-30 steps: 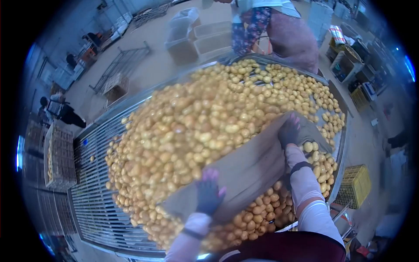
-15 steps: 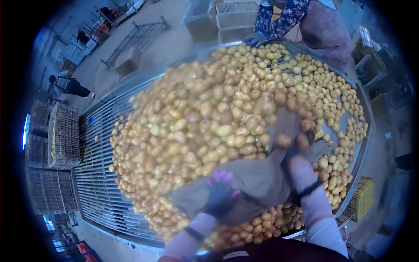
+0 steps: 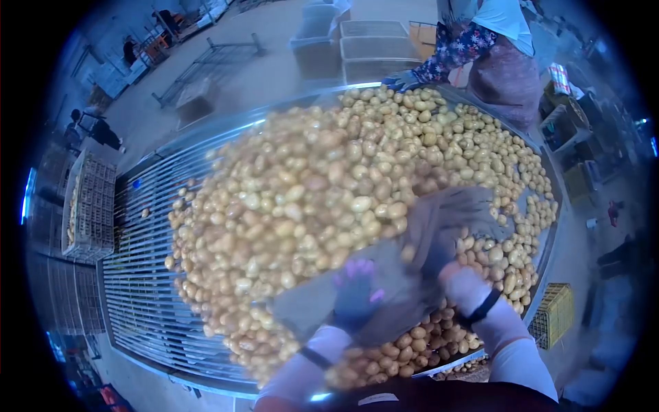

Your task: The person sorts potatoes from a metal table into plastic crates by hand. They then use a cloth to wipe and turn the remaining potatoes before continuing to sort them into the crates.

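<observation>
A grey cloth [image 3: 395,285] lies crumpled over a large heap of small, wet-looking potatoes [image 3: 302,199]. My left hand [image 3: 355,299], in a dark glove with pink-purple fingertips, rests on the cloth's left part with its fingers spread. Folds of the cloth gather at my right hand [image 3: 441,257], which is also dark-gloved and closed on it; motion blur smears its fingers. Beyond that hand the cloth's far end spreads over more potatoes. Loose potatoes lie close around both hands.
The potatoes sit on a metal table with slatted bars [image 3: 158,275] at left. Across it a co-worker's gloved hand [image 3: 401,80] touches the far edge. Slatted crates [image 3: 93,206] stand at left, pale bins [image 3: 374,51] at the back, a yellow crate [image 3: 552,312] at right.
My right hand has moved slightly left and nearer to me. The cloth's far end is spread wider to the right, and potatoes near that hand have shifted. My left hand stays on the cloth.
</observation>
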